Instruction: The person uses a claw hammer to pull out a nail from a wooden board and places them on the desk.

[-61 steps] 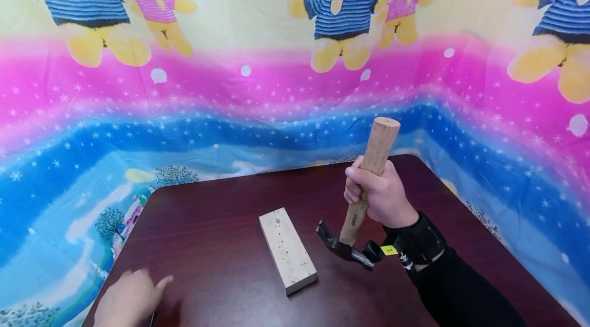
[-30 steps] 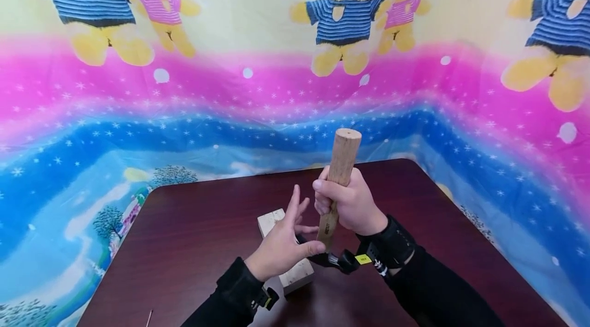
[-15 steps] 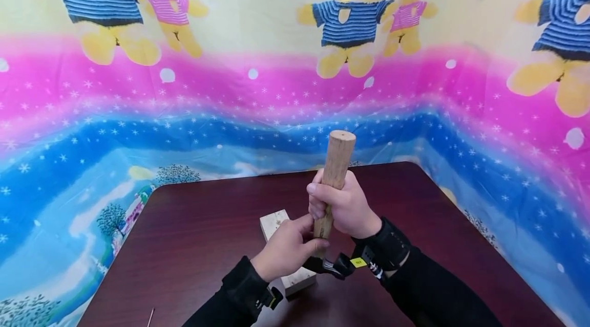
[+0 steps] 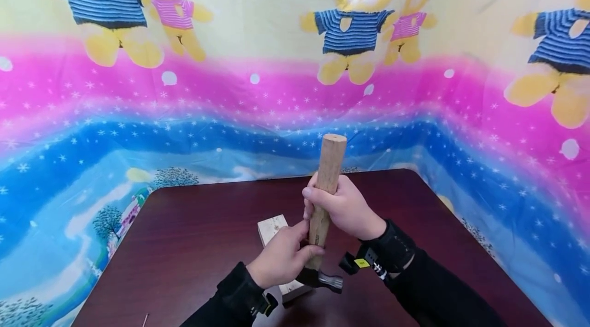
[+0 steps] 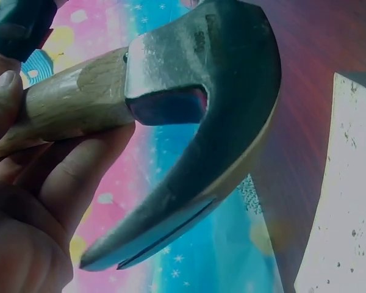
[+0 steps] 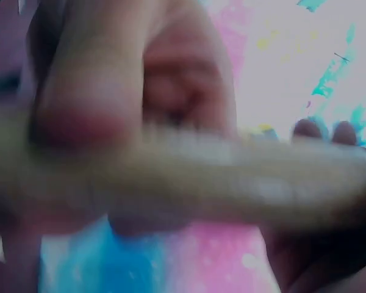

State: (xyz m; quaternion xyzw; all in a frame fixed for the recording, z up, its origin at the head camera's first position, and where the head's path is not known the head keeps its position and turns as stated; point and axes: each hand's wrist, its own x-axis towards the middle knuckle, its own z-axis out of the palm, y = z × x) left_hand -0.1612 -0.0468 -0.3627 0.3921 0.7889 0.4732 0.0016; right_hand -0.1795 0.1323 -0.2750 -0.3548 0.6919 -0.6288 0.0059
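Note:
My right hand (image 4: pixel 352 209) grips the wooden handle of a claw hammer (image 4: pixel 333 163) around its middle, the butt end pointing up. Lower down, my left hand (image 4: pixel 281 258) holds the same handle between thumb and fingers, just above the head. The dark metal hammer head (image 5: pixel 232 73), with its curved split claw, fills much of the left wrist view. Under my left hand, partly hidden, lies a pale wooden block (image 4: pixel 272 227) with small dark marks on its top. The right wrist view is blurred, with the handle (image 6: pixel 262 183) running across it.
Everything stands on a dark red-brown table (image 4: pixel 207 224). A thin, nail-like rod (image 4: pixel 145 320) lies at the front left edge of the head view. A printed cloth (image 4: pixel 258 127) with bears hangs behind and around the table.
My left hand has come from the lower left and taken hold of the handle. The right hand has brought the hammer left, over the block, and the hammer head has turned.

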